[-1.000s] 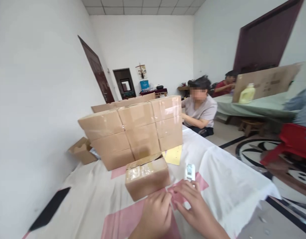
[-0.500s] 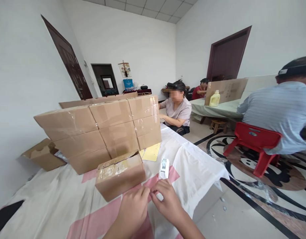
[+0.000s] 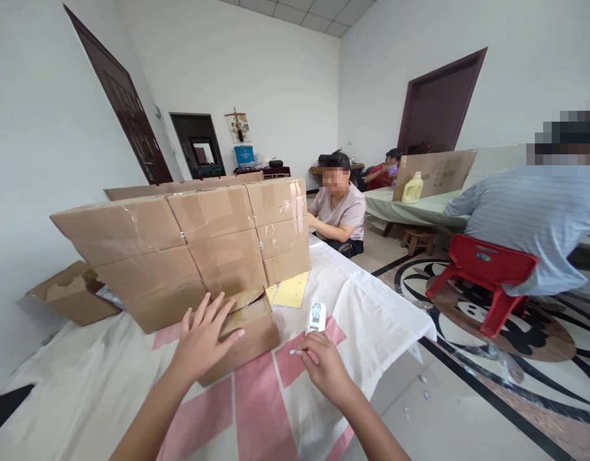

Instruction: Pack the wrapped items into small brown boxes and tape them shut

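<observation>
My left hand [image 3: 201,342] is spread, its fingers lying over the top and near side of a small cardboard box [image 3: 256,336] with a slightly raised top flap. Between thumb and forefinger, my right hand [image 3: 323,366] pinches a small pale strip or scrap [image 3: 293,351], too small to make out well. Just beyond those fingers lies a small white device [image 3: 316,316] with a greyish window. Yellow sheets [image 3: 293,291] rest behind the box, partly hidden by it.
Stacked taped cartons [image 3: 222,243] form a wall across the table's far side. An opened carton [image 3: 76,294] stands at left. The white cloth [image 3: 366,301] drapes over the right edge. A person [image 3: 340,208] sits beyond; another sits on a red chair [image 3: 489,259] at right.
My hands, close together before, are now apart. The left has moved left onto the small box with its fingers spread; the right stays near the white device, showing a small pale scrap.
</observation>
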